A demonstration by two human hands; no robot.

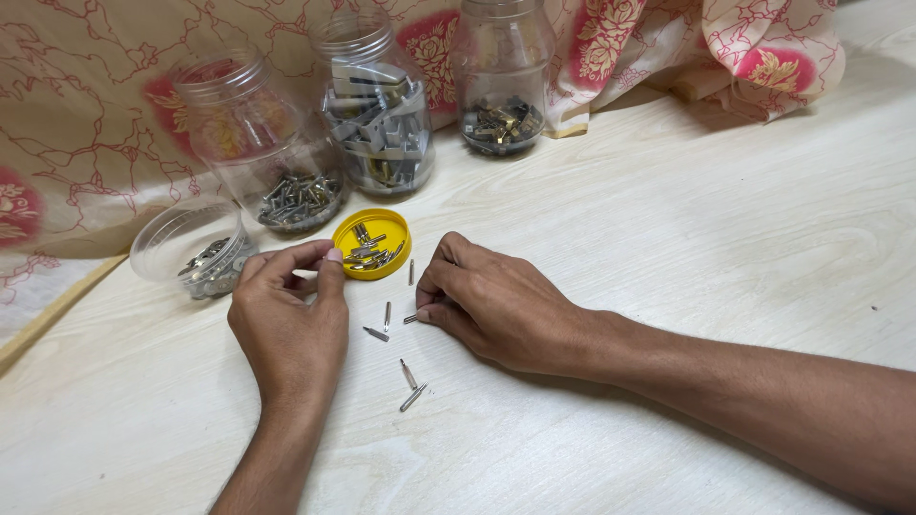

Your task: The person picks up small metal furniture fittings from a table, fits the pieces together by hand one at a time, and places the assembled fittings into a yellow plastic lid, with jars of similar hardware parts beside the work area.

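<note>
My left hand [288,322] rests on the pale wooden table [687,238], thumb and forefinger curled together beside a yellow lid [374,232] that holds several small metal pins. Whether it grips a pin is hidden. My right hand [487,303] lies to the right of it, fingertips pinching one metal pin [410,319] against the table. Several loose pins [411,384] lie between and below the hands.
Three clear plastic jars stand at the back: one with screws [298,198], one with grey metal brackets [378,124], one with dark small parts [502,124]. A low clear tub [196,253] of metal bits sits at left. Floral cloth [86,114] drapes behind.
</note>
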